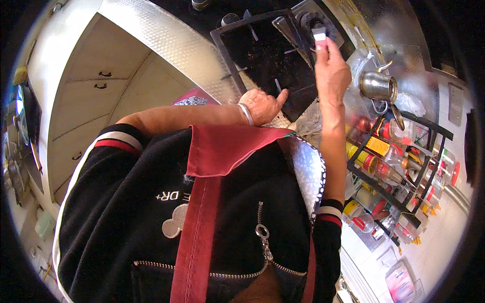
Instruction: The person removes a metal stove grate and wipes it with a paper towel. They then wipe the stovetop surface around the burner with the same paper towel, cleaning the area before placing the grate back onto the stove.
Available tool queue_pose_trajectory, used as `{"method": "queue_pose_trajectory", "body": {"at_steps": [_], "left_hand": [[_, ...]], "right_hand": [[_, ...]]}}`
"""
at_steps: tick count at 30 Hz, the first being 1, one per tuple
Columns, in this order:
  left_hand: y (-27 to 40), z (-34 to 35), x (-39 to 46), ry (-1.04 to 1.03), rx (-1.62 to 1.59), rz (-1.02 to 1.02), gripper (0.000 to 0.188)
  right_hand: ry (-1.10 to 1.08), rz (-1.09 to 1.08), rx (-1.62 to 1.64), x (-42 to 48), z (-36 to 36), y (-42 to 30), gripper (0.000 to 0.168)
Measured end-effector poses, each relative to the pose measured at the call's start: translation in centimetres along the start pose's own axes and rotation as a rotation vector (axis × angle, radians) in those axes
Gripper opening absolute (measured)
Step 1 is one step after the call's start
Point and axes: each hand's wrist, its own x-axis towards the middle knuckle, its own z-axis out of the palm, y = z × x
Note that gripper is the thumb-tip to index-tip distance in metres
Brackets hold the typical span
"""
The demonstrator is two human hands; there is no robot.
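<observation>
A dark, soiled gas stove top [261, 57] lies before me at the upper middle, with a black rectangular frame [226, 60] on it. My right hand [332, 72] grips a small tool with a pink handle [321, 44] and a pale, flat head, probably a scraper or brush, held by the round burner [312, 21]. My left hand [264, 105], with a silver bangle at the wrist, rests at the stove's near edge, its index finger stretched out onto the dark surface. Nothing shows in it, though its palm is hidden. A crumpled grey cloth [307, 123] lies between my arms.
To the right stand a metal kettle [373, 86] with its lid hanging open, a clear plastic bag [411, 104] and a black rack [394, 200] crowded with bottles and jars. Left of the stove are a textured metal counter edge [170, 41] and cabinet doors [102, 110].
</observation>
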Motion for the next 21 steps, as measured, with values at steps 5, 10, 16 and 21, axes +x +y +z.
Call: {"method": "queue_pose_trajectory", "body": {"at_steps": [5,10,16,21], "left_hand": [[-0.4,0.6,-0.3,0.037,0.021,0.04,0.055],[-0.8,1.3,-0.5,0.184,0.012,0.105,0.051],[-1.4,2.0,-1.1,0.283,0.021,0.212,0.049],[-1.3,2.0,-1.0,0.198,0.041,0.172,0.049]], "right_hand": [[-0.182,0.458,0.749,-2.0,-2.4,5.7,0.034],[-0.407,0.557,0.874,-5.3,-4.9,10.0,0.037],[-0.578,0.437,0.755,-6.1,-5.6,11.3,0.033],[-0.742,0.39,0.713,-5.8,-4.3,13.0,0.036]]}}
